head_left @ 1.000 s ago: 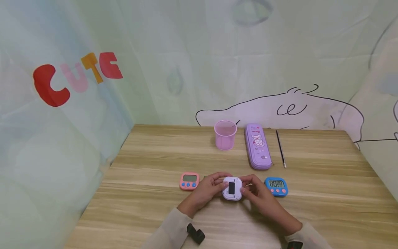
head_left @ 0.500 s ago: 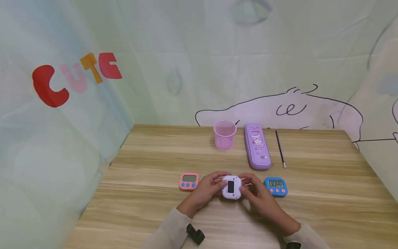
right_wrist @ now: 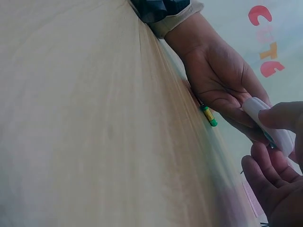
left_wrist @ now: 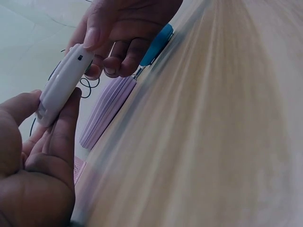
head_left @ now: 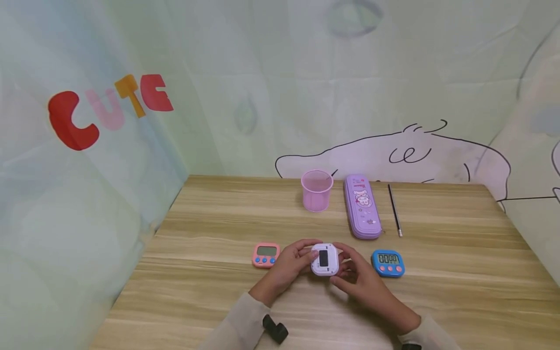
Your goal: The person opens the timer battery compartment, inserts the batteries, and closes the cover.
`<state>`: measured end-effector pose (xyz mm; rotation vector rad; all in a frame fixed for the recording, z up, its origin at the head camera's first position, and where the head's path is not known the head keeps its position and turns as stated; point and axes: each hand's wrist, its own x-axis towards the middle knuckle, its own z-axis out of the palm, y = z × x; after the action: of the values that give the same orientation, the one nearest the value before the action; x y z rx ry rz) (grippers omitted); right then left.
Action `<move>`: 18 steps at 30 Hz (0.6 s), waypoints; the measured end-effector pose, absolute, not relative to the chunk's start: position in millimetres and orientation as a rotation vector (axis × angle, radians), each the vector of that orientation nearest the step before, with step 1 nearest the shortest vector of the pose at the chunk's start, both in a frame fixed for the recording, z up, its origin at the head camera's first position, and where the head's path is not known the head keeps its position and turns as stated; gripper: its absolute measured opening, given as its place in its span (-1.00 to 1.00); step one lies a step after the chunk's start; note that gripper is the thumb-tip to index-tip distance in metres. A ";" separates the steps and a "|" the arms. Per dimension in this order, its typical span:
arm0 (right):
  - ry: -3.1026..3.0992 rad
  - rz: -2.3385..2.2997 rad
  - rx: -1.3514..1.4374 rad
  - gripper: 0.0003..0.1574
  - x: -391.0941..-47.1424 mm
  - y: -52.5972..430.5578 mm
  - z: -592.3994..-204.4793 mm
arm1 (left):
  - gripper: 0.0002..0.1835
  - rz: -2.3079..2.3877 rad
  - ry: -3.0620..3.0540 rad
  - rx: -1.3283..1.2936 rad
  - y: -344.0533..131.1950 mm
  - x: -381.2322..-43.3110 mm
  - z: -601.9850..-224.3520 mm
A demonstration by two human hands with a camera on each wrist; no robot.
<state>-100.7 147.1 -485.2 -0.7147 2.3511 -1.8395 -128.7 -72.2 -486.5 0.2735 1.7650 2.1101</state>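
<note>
We are seeing a white device [head_left: 324, 260] being held just above the desk [head_left: 223, 209], in the near middle, between the two hands. The left hand [head_left: 285, 270] is gripping it by its left side, thumb on the upward face and fingers underneath; we are judging that this edge hold is keeping the dark rectangular panel in the middle of that face in plain sight.

The right hand [head_left: 362, 281] is meeting the right edge, forefinger at the far corner and thumb by the near one, the other fingers curling below. We cannot tell whether its grip is closing on the device or only steadying it. Both arms are coming in from the near side, probably because that leaves the upward face facing the wearer.

A pink timer [head_left: 265, 255] is lying just left of the left hand and a blue timer [head_left: 388, 263] just right of the right hand, screens up, so we are reading them as set within easy reach. In the right wrist view, a small green-and-yellow piece [right_wrist: 209, 116] is showing by the left hand. Farther off, a pink cup [head_left: 316, 197] is standing upright, a purple pencil case [head_left: 364, 209] is lying to its right, and a pencil [head_left: 394, 210] is lying beyond that, perhaps keeping the near space for handwork.
</note>
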 end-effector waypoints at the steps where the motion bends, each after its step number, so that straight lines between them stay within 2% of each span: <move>1: 2.359 -1.838 -0.719 -0.09 -100.5 147.2 -485.3 | -0.59 2.111 1.762 0.271 -72.2 -128.7 -486.8; 12: 2.403 -1.800 -0.683 -0.04 -100.7 146.4 -486.7 | -0.58 2.136 1.712 0.249 -71.4 -128.1 -486.7; 18: 2.431 -1.789 -0.706 -0.08 -101.5 146.9 -488.3 | -0.55 2.136 1.676 0.267 -72.0 -128.4 -486.8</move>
<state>-101.5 146.9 -488.3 -0.7058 2.4307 -1.7893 -128.4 -72.0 -486.8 0.2668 1.6762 2.1361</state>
